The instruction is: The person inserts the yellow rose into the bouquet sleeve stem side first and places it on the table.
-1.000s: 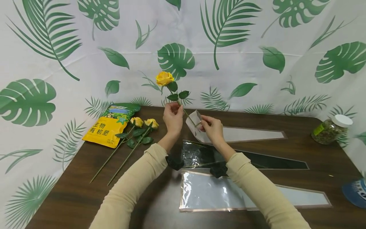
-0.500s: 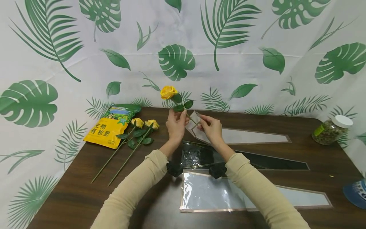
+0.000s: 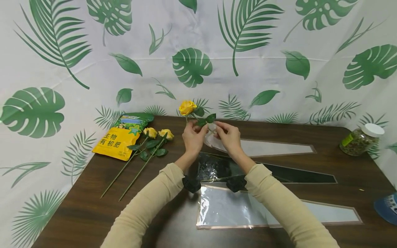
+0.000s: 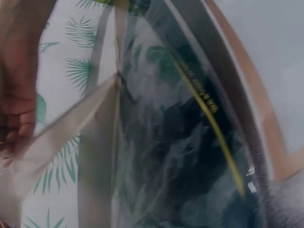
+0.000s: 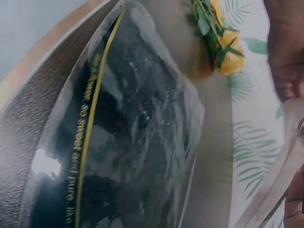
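Fingers and thumb of my left hand (image 3: 193, 138) pinch a yellow rose (image 3: 187, 107) on its stem just under the leaves. Its bloom leans up and left, and the lower stem runs into the mouth of a white flower sleeve (image 3: 273, 146). My right hand (image 3: 230, 140) pinches the raised edge of that sleeve. Most of the stem is hidden behind the hands and sleeve. Nearer the body lies a black flower sleeve (image 5: 137, 123) with a gold line and lettering, filling much of both wrist views. Another white flower sleeve (image 3: 229, 208) lies in front, partly under the right forearm.
Two more yellow roses (image 3: 166, 134) lie on the dark wooden table (image 3: 90, 179) at left, beside a yellow fertilizer bag (image 3: 111, 143). At right are a white-lidded jar of dried greens (image 3: 359, 141) and a blue item (image 3: 386, 208). A leaf-print cloth (image 3: 217, 82) hangs behind.
The rose has come down and to the right, its stem sliding further into the sleeve. My left hand has moved with it, closer to my right hand, which keeps hold of the sleeve edge.
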Tool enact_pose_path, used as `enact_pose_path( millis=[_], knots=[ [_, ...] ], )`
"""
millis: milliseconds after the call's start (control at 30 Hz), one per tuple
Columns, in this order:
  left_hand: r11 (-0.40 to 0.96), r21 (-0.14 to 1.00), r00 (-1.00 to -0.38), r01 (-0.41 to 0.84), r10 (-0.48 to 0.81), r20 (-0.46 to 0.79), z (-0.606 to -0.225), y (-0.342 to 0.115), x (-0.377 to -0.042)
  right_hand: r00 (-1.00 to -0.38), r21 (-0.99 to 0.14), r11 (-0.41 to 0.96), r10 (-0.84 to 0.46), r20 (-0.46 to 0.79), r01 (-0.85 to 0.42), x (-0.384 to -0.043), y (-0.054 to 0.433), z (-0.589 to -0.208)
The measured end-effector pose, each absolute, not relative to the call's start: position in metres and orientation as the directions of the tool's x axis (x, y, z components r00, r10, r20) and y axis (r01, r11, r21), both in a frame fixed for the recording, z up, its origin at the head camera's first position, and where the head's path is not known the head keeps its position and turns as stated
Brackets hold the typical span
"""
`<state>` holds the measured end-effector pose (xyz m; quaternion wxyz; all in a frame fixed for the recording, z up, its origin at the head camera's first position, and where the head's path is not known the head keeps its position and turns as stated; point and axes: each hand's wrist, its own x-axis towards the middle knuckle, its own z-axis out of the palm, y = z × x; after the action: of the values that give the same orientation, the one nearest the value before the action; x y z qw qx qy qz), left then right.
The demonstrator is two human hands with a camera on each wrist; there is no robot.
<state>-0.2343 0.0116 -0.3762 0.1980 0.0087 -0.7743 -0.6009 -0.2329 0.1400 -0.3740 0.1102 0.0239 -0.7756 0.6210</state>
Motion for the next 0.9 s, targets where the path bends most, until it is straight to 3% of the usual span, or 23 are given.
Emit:
enact_pose_path(
  millis=[167,367,467,600,900],
  knots=[
    [0.263,0.947,-0.944,0.183,-0.223,0.244,-0.3808,0.0141,-0.2313,-0.976,-0.964,0.220,0.124,0.180,-0.150,-0.2348,0.1414,-0.3749],
    [-0.206,0.958,-0.947,0.198,-0.294,0.132,-0.3821,0.0195,-0.2322,-0.975,-0.972,0.185,0.139,0.172,-0.145,-0.2367,0.1451,-0.3762],
    [-0.296,0.926,-0.936,0.233,-0.325,0.132,-0.3813,0.0201,-0.2317,-0.979,-0.976,0.167,0.131,0.159,-0.137,-0.2358,0.1439,-0.3757],
    [-0.271,0.930,-0.923,0.247,-0.359,0.140,-0.3805,0.0196,-0.2323,-0.978,-0.976,0.171,0.130,0.161,-0.138,-0.2354,0.1430,-0.3753],
    [-0.012,0.980,-0.894,0.201,-0.411,0.178,-0.3815,0.0187,-0.2315,-0.977,-0.967,0.220,0.137,0.161,-0.129,-0.2334,0.1424,-0.3733]
  ],
)
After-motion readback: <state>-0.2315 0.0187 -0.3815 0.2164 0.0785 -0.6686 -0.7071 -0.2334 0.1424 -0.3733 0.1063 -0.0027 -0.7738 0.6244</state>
